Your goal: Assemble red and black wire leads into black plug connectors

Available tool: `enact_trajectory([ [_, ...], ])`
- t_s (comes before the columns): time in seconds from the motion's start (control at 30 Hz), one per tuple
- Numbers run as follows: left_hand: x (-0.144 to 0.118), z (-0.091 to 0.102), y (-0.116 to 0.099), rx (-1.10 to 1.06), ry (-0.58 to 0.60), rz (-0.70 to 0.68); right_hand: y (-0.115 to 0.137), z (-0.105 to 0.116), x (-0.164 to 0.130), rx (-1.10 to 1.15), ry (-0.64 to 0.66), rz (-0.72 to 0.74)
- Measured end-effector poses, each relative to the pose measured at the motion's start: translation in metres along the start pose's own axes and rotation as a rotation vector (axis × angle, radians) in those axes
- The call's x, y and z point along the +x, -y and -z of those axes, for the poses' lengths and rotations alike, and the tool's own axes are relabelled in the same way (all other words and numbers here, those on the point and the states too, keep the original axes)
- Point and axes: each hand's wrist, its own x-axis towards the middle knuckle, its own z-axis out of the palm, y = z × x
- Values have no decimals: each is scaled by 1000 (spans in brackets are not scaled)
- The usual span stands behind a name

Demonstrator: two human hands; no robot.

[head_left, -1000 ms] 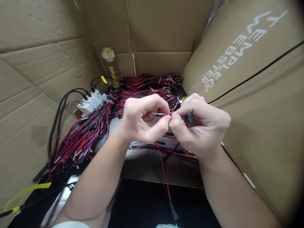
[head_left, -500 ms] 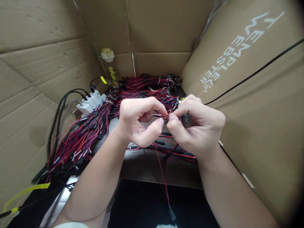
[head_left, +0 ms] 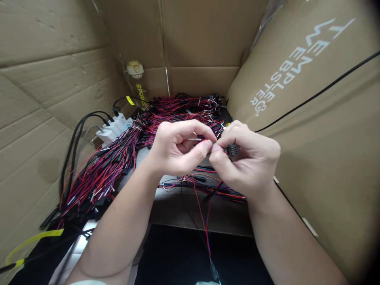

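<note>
My left hand (head_left: 184, 148) pinches a thin wire between thumb and forefinger. Its tips meet those of my right hand (head_left: 246, 152), also in a pinch, and the wire ends there are mostly hidden by the fingers. A black multi-hole connector (head_left: 232, 150) shows inside my right hand, under the curled fingers. Below the hands dangles a pair of red and purple wires (head_left: 207, 229), with a small dark plug (head_left: 213, 271) at the lower end.
Bundles of red, purple and black wires (head_left: 178, 105) lie at the back; another bundle (head_left: 103, 170) lies at left. Beside it sits a white power adapter block (head_left: 114, 128) with black cables. A bottle (head_left: 135, 75) stands in the corner. Cardboard walls (head_left: 202, 35) enclose the space.
My left hand has moved right, and its thumb and forefinger, apart before, have closed together at the right fingertips. The right hand has stayed almost in place.
</note>
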Motion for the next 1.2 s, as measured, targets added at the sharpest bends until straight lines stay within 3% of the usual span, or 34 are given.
enact_trajectory([
  [0.37, 3, 0, -1, -365, 9, 232, 6, 6, 1, 275, 32, -201],
  [0.57, 1, -10, 2, -664, 30, 423, 5, 6, 0, 550, 70, -331],
  [0.77, 4, -18, 1, -768, 46, 528, 3, 5, -2, 574, 29, -387],
  [1.0, 4, -17, 0, -295, -123, 252, 4, 4, 0, 154, -60, -157],
  [1.2, 3, -8, 7, 120, -79, -109, -2, 2, 1, -50, -92, -38],
])
